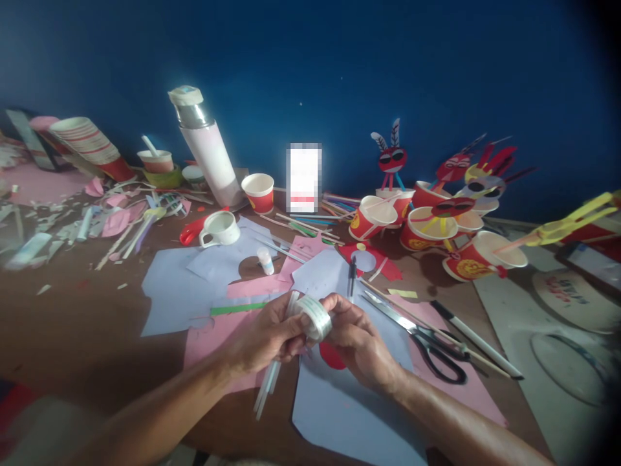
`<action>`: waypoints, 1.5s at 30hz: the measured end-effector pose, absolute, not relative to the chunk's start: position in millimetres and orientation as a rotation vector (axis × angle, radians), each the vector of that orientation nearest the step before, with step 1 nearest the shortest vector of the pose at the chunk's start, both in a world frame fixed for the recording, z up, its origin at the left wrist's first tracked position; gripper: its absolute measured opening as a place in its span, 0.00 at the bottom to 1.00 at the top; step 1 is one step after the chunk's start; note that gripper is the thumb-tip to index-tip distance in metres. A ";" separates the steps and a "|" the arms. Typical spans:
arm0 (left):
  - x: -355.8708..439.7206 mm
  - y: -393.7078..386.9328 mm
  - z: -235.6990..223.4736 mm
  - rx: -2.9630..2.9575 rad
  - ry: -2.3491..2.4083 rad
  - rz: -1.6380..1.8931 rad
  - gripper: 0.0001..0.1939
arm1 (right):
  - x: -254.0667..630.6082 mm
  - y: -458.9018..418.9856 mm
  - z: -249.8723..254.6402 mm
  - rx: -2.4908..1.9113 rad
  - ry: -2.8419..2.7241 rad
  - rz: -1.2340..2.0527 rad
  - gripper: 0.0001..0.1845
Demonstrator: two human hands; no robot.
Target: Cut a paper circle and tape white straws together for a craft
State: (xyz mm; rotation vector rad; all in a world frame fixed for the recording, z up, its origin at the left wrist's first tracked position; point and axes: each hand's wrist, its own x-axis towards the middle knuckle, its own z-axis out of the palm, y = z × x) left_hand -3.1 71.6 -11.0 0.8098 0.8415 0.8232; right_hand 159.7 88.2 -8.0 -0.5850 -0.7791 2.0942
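My left hand [272,333] is closed around several thin white straws [266,388] and a roll of clear tape [317,317]. The straws' lower ends stick out below my palm and their tips show above the thumb. With its fingers bent, my right hand [361,340] pinches the tape roll's right edge; any loose tape end is too small to make out. Just under my hands lies a red paper piece [332,357] on bluish-white paper [349,414]. Black-handled scissors [427,346] rest open to the right, beside a thin wooden stick [480,362] and a white marker [480,340].
Behind my hands are a small white bottle [265,260], a white mug [220,230], a thermos [208,152] and a red cup [259,193]. Red paper cups [373,217] bearing paper figures stand at right. Paper scraps [121,220] and stacked cups [92,145] occupy the left.
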 end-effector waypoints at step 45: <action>-4.2 72.0 -16.2 0.844 0.916 0.809 0.14 | 160.9 87.0 -8.6 -0.628 -0.936 2.062 0.11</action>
